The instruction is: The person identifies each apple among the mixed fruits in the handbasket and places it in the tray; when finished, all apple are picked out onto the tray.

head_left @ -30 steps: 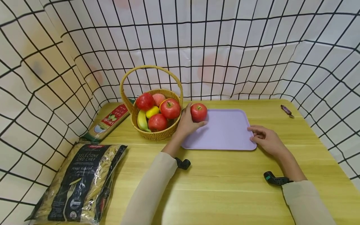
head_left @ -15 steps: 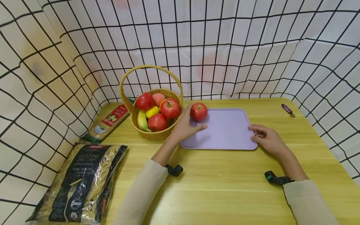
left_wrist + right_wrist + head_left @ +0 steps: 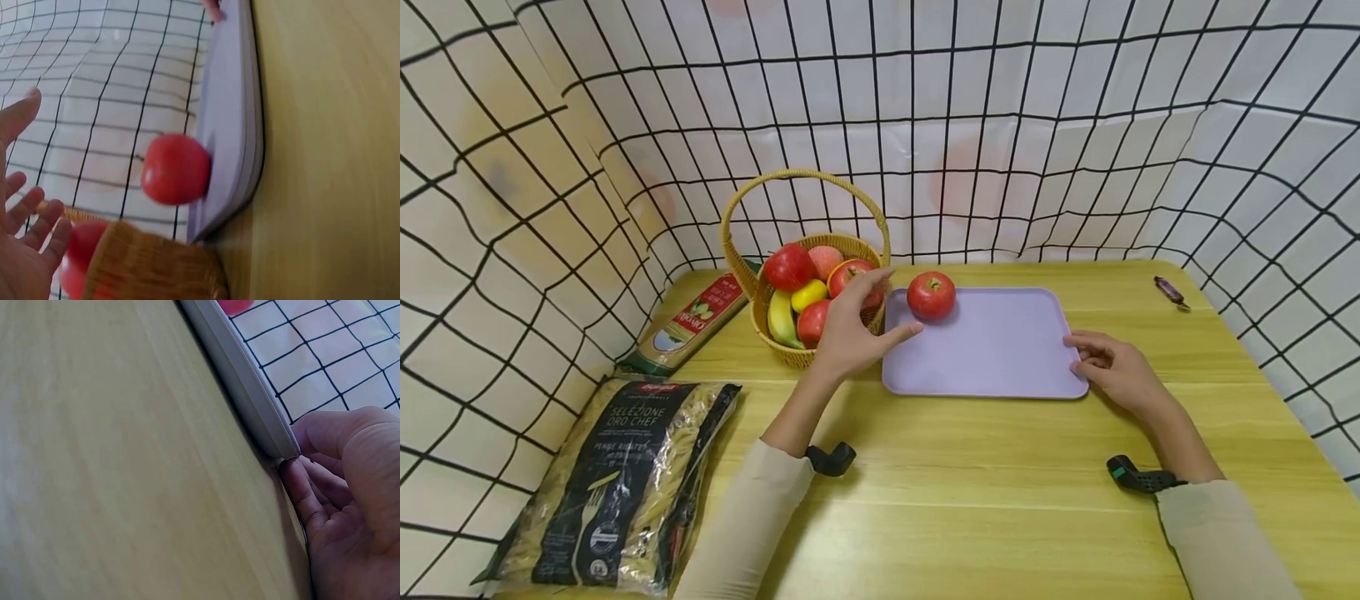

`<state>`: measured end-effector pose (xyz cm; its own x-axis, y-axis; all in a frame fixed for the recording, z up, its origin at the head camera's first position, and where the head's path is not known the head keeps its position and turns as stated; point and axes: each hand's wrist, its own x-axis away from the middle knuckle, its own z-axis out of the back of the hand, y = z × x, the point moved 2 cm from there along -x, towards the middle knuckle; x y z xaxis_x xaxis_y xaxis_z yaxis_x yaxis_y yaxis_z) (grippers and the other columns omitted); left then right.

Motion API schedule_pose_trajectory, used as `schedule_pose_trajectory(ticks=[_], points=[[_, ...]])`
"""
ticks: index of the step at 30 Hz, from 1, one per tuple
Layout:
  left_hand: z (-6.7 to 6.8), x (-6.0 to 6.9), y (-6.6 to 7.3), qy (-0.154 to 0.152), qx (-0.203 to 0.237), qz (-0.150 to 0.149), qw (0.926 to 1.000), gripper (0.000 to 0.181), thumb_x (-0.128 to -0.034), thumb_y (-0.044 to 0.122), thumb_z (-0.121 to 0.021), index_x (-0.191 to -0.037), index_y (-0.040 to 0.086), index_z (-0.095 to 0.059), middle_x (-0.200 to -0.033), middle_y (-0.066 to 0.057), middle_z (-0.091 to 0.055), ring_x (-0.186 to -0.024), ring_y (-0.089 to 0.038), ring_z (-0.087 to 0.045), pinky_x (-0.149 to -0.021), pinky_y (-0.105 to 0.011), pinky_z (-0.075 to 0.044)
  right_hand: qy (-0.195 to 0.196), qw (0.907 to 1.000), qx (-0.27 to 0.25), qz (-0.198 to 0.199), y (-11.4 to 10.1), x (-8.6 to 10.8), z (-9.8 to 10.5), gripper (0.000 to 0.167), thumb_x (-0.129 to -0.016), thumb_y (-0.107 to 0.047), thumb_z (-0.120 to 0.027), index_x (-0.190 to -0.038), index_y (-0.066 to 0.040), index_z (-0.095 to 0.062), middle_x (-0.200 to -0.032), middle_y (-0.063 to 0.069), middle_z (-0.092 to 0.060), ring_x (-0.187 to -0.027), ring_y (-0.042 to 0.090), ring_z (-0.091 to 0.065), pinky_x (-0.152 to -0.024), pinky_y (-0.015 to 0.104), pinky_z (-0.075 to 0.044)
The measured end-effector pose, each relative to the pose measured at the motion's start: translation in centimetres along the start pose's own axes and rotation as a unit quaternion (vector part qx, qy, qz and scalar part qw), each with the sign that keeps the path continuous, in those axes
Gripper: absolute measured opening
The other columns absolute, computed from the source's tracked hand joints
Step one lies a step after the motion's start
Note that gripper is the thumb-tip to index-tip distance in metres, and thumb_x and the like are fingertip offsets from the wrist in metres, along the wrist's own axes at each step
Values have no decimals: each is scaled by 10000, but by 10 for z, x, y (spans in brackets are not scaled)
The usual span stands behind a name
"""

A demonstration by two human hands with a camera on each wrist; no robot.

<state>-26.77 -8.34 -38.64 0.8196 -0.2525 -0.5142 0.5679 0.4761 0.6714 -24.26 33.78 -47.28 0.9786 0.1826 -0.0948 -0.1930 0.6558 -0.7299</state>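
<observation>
A red apple (image 3: 931,296) rests at the back left corner of the lilac tray (image 3: 1000,350). My left hand (image 3: 848,340) is held with thumb and fingers spread, holding nothing, in front of the wicker basket (image 3: 792,357) and partly hiding it. In the left wrist view the spread fingers (image 3: 37,228) stand apart from the apple (image 3: 176,169). At the tray's right edge my right hand (image 3: 1116,373) pinches the rim; the right wrist view has the thumb (image 3: 319,431) at the rim's top and curled fingers below it.
Inside the basket lie several fruits, including a banana (image 3: 782,318), a yellow lemon-like fruit (image 3: 809,296) and red apples (image 3: 789,267). A pasta bag (image 3: 610,483) and an Olivoilà packet (image 3: 696,325) lie at left. A wrapped candy (image 3: 1170,292) lies at far right.
My left hand has let go of the apple and moved left and toward me, ending in front of the basket. The apple stays on the tray, and my right hand keeps its place at the rim.
</observation>
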Motion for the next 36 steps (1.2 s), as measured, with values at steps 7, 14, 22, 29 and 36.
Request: schedule_pose_trajectory(ticks=[7, 14, 22, 29, 36], points=[[21, 1, -9, 478, -87, -73, 9988, 774, -761, 419, -908, -1424, 188, -582, -1411, -85, -619, -1274, -251, -593, -1085, -443, -504, 2, 10000, 52, -22, 0, 0, 0, 427, -997, -128, -683, -1392, 15, -610, -1499, 257, -509, -936, -70, -494, -756, 37, -434], [30, -2, -17, 772, -239, 46, 9967, 789, -750, 474, -898, -1426, 227, -576, -1405, -67, -616, -1281, -246, -579, -1047, -491, -529, 26, 10000, 81, 18, 2, 1, 0, 430, -997, -124, -683, -1397, 13, -608, -1489, 253, -522, -936, -91, -494, -755, 34, -434], [39, -6, -26, 887, -453, 87, 9950, 822, -733, 435, -917, -1418, 146, -567, -1396, -109, -602, -1280, -291, -572, -1002, -506, -557, 38, 10000, 84, 13, -2, 2, 1, 422, -999, -140, -684, -1390, 3, -618, -1487, 246, -526, -935, -66, -492, -755, 36, -427], [42, -7, -33, 799, -557, 428, 9943, 853, -728, 436, -917, -1437, 137, -548, -1443, -133, -573, -1331, -325, -531, -1073, -568, -493, 14, 10000, 63, -34, -2, 1, 0, 424, -1000, -156, -685, -1391, -5, -619, -1486, 237, -523, -937, -50, -499, -755, 46, -437], [43, -6, -41, 701, -554, 890, 9920, 888, -726, 462, -920, -1465, 177, -518, -1468, -81, -556, -1339, -295, -514, -1094, -548, -465, 3, 10000, -37, -15, -1, 1, 0, 425, -996, -137, -688, -1388, 9, -616, -1480, 249, -524, -934, -57, -499, -758, 42, -441]])
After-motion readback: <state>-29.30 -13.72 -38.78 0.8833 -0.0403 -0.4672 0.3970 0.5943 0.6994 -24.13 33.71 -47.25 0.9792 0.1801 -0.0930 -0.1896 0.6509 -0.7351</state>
